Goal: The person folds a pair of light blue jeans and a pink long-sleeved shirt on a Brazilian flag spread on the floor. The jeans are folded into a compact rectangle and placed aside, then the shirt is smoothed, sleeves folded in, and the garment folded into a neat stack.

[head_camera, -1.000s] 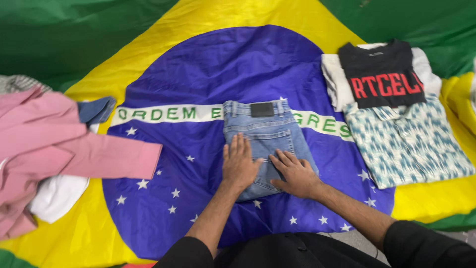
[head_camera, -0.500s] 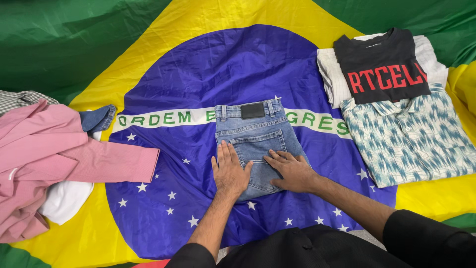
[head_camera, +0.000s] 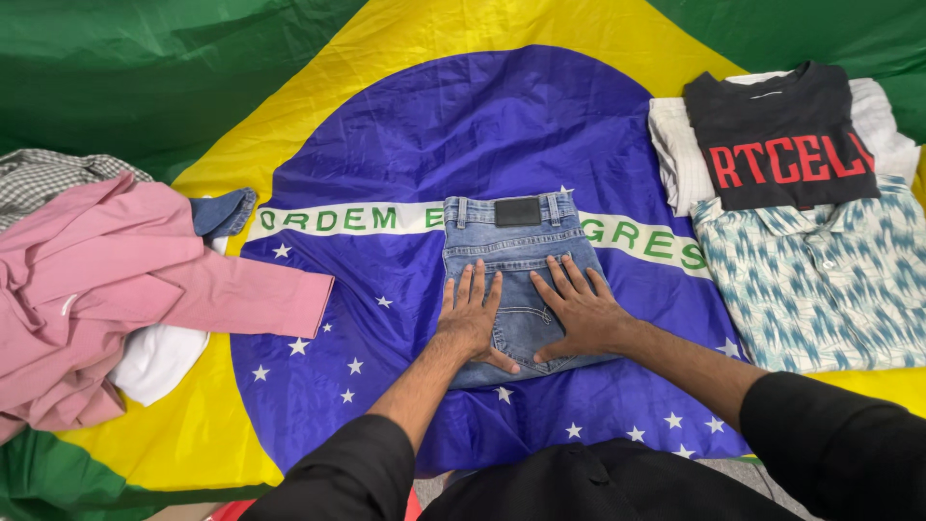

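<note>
Folded jeans (head_camera: 516, 256): a compact light-blue denim packet, lying at the centre of the blue disc of a large flag cloth (head_camera: 453, 116) spread as the work surface, astride the white lettered band (head_camera: 338, 218) that crosses the disc; head view, the only view: the long axis of the packet runs away from the person, waistband at the far end, folded edge at the near end; a dark rectangular patch (head_camera: 518, 211) sits centred on the waistband between belt loops; its markings are not reproduced here; the left hand (head_camera: 470, 316) lies flat on the near left part of the denim, fingers straight, slightly fanned, pointing away from the body; the right hand (head_camera: 579, 311) lies flat on the near right part, fingers spread wider, angled toward the far left; both palms press down, nothing is pinched; the hands are just beside each other, equally near the packet, and most of the free denim lies ahead of the fingertips; whether the thumbs hook under the near edge cannot be told; to the right, well apart, a black T-shirt (head_camera: 781, 125) with red block print lies on a white garment (head_camera: 670, 154), with a teal patterned shirt (head_camera: 820, 280) nearer; to the left, a loose heap: pink shirt (head_camera: 116, 280), checked cloth (head_camera: 43, 174), white cloth (head_camera: 154, 362), blue denim piece (head_camera: 224, 212).
</note>
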